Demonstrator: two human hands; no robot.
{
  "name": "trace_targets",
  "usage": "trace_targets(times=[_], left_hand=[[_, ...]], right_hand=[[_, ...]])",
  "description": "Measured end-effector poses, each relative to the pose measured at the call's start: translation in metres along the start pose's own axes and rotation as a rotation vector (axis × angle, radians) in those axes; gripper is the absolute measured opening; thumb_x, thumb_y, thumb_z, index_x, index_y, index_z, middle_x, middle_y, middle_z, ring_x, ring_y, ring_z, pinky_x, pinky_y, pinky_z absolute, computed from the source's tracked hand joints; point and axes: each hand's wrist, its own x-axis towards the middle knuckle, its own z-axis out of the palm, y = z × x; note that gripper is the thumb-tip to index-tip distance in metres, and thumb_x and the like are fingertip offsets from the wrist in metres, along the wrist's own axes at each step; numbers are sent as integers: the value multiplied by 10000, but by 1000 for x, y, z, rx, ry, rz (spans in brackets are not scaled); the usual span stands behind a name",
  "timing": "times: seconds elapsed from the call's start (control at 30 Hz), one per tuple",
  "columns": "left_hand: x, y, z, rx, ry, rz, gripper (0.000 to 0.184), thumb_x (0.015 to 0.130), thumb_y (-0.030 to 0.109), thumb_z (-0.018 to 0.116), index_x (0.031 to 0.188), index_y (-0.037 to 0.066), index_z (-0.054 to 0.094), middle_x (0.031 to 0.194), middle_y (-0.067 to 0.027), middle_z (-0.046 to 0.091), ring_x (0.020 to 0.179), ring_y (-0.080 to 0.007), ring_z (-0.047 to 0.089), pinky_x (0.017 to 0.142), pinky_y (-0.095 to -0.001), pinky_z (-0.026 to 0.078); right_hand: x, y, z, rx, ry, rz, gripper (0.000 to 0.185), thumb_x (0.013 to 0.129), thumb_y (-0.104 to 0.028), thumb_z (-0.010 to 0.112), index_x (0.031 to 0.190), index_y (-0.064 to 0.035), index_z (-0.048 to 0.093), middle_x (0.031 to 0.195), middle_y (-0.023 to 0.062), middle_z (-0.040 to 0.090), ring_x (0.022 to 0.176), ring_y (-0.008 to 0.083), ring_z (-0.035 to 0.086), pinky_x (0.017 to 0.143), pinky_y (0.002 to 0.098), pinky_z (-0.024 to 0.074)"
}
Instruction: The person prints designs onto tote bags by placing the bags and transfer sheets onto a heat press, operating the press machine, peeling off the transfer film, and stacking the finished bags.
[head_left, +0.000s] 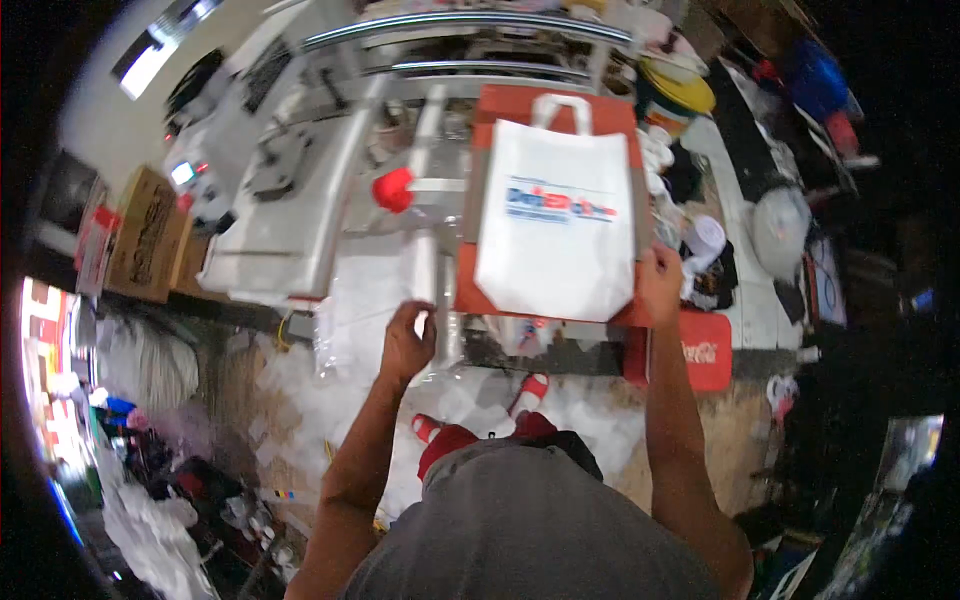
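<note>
Left hand [410,340] and right hand [661,285] are apart; their grip cannot be determined. A tug at the red board's [612,112] right edge could skew the bag [556,250].

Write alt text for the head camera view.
A white, loop-handled printed bag lies on a red-orange rectangular board, a person's right hand by the bag's lower right corner. The left hand is near flat white material in clear plastic.
</note>
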Motion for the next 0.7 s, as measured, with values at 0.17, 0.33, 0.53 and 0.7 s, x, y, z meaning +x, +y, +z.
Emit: trace_targets(times=[0.17,0.33,0.53,0.7], left_hand=[[104,78,102,24,-161,201,195,825,49,625,1020,54,622,1095,-137,618,1057,-343,594,905,-400,495],[158,117,198,23,-351,197,225,832,147,668,1035,56,634,1129,-130,617,1082,-326,595,922,-397,494],[186,128,262,179,-339,413,313,804,272,717,1015,45,669,1139,-129,623,1093,-321,585,904,-397,501],[215,105,265,239,-282,223,153,800,224,688,847,79,693,945,-110,679,922,-307,619,811,-434,509]], right_hand=[[38,5,22,-71,-57,25,652,815,-283,738,1313,57,493,1293,256,518,1199,408,503,1026,445,413],[42,8,22,-20,-168,221,768,810,-257,741,1400,76,378,1356,292,462,1261,419,464,1076,434,379],[39,11,21,6,-207,237,796,819,-234,736,1429,74,327,1376,305,431,1273,430,453,1090,437,363],[38,7,19,-25,-200,222,789,815,-228,740,1429,59,335,1361,302,439,1257,427,466,1072,446,382]])
